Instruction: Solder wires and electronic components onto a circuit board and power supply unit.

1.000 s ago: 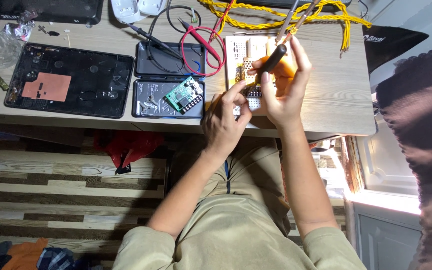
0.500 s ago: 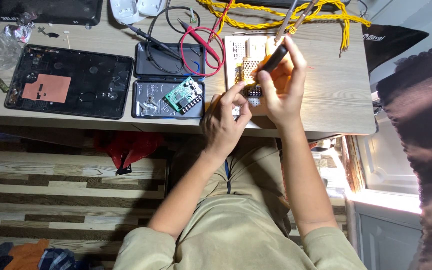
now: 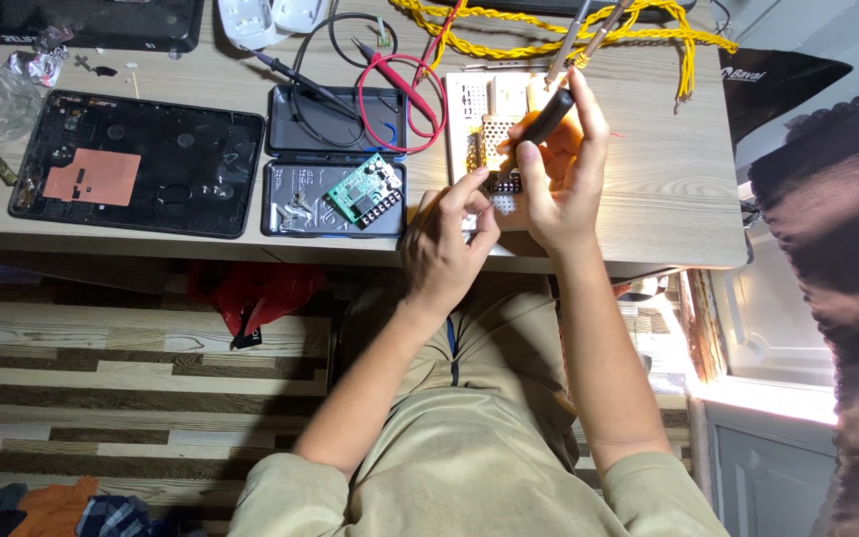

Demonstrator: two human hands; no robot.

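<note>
Presently, right hand [image 3: 561, 189] fingers gripped a black-handled screwdriver [image 3: 534, 134]; left hand [image 3: 444, 244] fingers pinched a small perforated board [image 3: 497, 169] near the bench's [image 3: 648, 209] front edge.

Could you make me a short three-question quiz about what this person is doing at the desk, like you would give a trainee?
1. True or false: the right hand grips a black-handled screwdriver.
2. The small green circuit board lies in: A) the open grey metal tin; B) the black tablet back cover; C) the person's lap.
3. Fill in: the left hand pinches a small part at the wooden desk's ____ edge.

Key: 1 true; 2 A; 3 near.
</note>
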